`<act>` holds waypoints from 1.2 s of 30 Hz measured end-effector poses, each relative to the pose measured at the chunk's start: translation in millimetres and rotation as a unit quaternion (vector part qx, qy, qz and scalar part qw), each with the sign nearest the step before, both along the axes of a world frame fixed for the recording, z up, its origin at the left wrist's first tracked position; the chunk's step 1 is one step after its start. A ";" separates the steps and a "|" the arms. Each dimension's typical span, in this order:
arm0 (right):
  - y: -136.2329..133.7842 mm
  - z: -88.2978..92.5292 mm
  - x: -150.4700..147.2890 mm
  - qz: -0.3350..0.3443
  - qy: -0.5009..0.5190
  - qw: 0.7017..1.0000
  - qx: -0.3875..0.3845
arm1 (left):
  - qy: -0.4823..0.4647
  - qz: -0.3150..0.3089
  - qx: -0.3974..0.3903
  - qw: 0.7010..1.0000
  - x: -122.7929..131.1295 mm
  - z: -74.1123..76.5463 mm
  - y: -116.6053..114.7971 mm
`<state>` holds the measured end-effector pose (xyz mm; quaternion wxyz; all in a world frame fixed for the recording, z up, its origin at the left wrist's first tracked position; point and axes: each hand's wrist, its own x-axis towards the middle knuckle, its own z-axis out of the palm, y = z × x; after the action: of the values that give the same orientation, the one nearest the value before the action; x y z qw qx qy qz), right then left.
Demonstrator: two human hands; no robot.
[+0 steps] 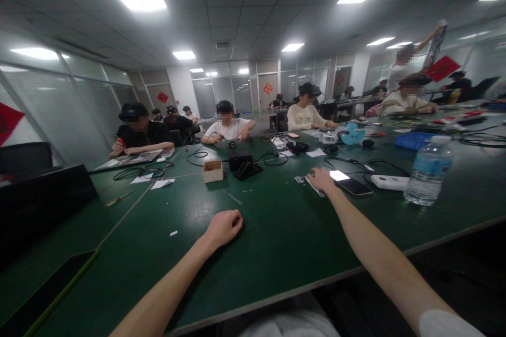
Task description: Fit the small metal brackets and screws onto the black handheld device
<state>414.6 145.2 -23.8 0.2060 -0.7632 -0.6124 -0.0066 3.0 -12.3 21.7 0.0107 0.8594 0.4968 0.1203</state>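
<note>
the left hand (225, 227) is resting on the smooth green tabletop (272, 258), its fingers curling inward; i cannot tell whether they are pinching anything. the right hand (322, 180) is reaching farther out, its fingers lying over a flat, pale object (316, 189); whether they are gripping it or only touching it, i cannot tell. that object is sitting just left of a glossy dark phone (358, 186), with small grey pieces (300, 179) lying beside its left side. a white, round-cornered slab (389, 182) is lying right of the phone, and a clear plastic bottle (429, 176) with a blue label is standing upright beside it. a small square box (212, 171), tan and cardboard-looking, is standing beyond the left hand, near an angular black device (241, 162).

the table's pale near edge is slanting up toward the right, passing beneath the right forearm. bare green surface is stretching between the two hands, reflecting the ceiling light softly, while a thin seam is crossing the table at the left.
</note>
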 end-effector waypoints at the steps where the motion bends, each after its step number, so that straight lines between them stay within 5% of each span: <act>1: 0.3 0.1 0.0 0.004 0.001 1.000 0.000 | 0.002 0.000 0.002 1.000 -0.2 -0.6 0.3; 36: 1.9 3.6 -1.2 0.011 0.004 1.000 0.000 | -0.001 0.007 -0.002 1.000 -1.0 -2.6 1.6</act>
<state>413.4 147.0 -20.2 0.2087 -0.7563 -0.6200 -0.0017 2.0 -10.6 19.1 0.0126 0.8560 0.5026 0.1205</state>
